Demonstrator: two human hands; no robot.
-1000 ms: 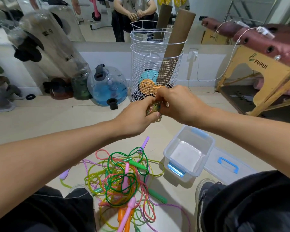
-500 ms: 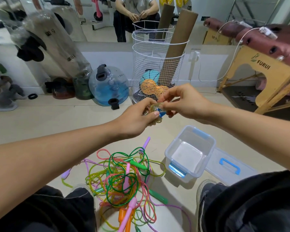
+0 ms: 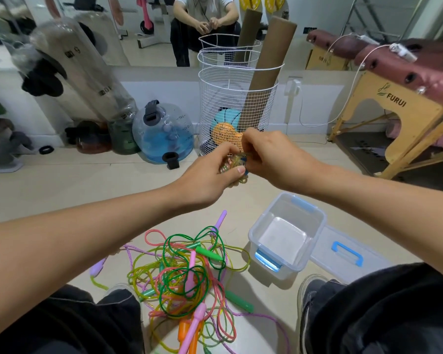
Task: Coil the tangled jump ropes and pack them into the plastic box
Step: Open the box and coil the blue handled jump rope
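Small coiled rope (image 3: 232, 166) is held in air by left hand (image 3: 210, 176), curled round it; right hand (image 3: 269, 159) pinches its blue end. Tuck end tight w/o loosening coil, then box (image 3: 289, 237), just below-right. Tangled ropes (image 3: 187, 274) lie on floor.

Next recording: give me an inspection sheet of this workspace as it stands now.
Surface: pale floor; the person sits on it.
Job's things: tangled jump ropes heaped between the legs; plastic box open and holding no rope; its lid lies flat beside it; small coiled bundle held up in both hands.
Clutter: water jug, wire basket holding balls and a cardboard tube.
Grips: left hand grips the bundle; right hand pinches at it.
Cables: white cable hanging from the massage table.
Surroundings: wall mirror showing the person.
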